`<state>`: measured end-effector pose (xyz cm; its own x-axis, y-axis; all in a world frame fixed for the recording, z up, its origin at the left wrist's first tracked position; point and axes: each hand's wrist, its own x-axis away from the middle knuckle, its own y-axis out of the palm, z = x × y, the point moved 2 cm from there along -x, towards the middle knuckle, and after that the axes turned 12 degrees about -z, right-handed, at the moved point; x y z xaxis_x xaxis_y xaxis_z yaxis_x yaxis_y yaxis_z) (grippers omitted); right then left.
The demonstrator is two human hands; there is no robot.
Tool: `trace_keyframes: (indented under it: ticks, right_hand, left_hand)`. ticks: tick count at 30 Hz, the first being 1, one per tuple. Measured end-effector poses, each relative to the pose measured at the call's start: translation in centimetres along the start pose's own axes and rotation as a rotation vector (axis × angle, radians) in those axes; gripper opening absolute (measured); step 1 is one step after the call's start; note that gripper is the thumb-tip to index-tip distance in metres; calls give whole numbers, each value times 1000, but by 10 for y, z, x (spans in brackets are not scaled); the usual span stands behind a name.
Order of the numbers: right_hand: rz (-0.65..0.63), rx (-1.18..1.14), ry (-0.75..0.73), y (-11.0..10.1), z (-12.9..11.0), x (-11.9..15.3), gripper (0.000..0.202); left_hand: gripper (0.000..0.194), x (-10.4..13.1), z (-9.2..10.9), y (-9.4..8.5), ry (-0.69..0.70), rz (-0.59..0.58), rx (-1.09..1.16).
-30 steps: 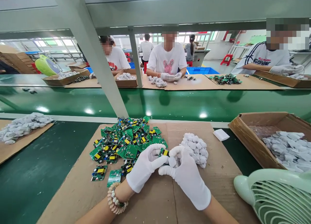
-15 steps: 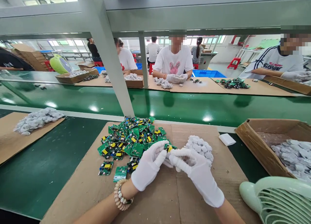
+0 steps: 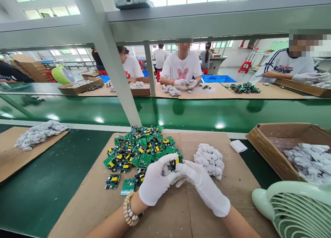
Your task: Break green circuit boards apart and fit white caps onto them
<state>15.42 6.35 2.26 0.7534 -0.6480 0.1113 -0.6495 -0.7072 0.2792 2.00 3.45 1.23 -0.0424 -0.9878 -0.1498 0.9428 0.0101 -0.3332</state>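
Note:
White gloves cover both hands, which meet over the cardboard sheet. My left hand grips a small circuit board with a yellow part, between thumb and fingers. My right hand has its fingers pressed together at the board's right side; what they hold, if anything, is hidden. Behind my left hand lies a heap of green circuit boards. Two loose boards, one with a yellow part and one plain green, sit left of it. Beyond my right hand is a pile of white lumpy pieces.
At right stand a cardboard box of white pieces and a pale green fan. A folded white paper lies near the box. Another white pile is at far left. A grey post rises ahead; people work across the green belt.
The view has tilted up slightly and shifted. My right hand has turned, and its fingers are now closer together beside the board in my left hand.

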Motion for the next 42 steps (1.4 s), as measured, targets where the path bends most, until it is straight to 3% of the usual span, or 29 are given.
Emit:
trace_keyframes:
  ticks: [5,10,12,15,17,19,22,25,28,31,34,39,42]
  right_hand:
    - [117,83,-72,2,0,3,20]
    - [174,168,-117,2,-5,5,24]
    - [190,122,-142,-1,-6,6,40]
    - [211,39,-193,-7,-6,6,57]
    - [151,-71,-194,-9,-4,5,46]
    - [47,-225,-169,-9,-2,4,36]
    - [-58,-367,-167,-7,-4,5,37]
    - [-104,-329,-153,-7,-9,8,37]
    - [-150,-210,-65,-6,-9,10,31]
    - [-156,-195,-86,-5,-8,11,31]
    - [-176,-268,-131,-4,-9,9,39]
    - [-181,-218,11,-4,-12,7,28]
    - [-158,-229,22,-6,-9,6,23]
  left_hand:
    - [34,7,-9,5,98,9,-200]
    - [36,10,-7,9,59,21,-43]
    - [50,10,-1,8,42,-12,57]
    - [75,9,6,7,3,-159,241]
    - [72,9,8,7,-47,-220,332]
    - [60,7,8,5,-75,-192,360]
    - [46,4,9,1,-23,-156,377]
    - [49,-1,10,-4,65,-218,406]
    - [60,-6,11,-7,180,-343,276]
    - [53,-8,12,-7,288,-416,175]
    - [51,-6,12,-8,272,-385,182]
    - [54,-3,10,-8,153,-379,194]
    - [53,-5,10,-7,239,-392,27]
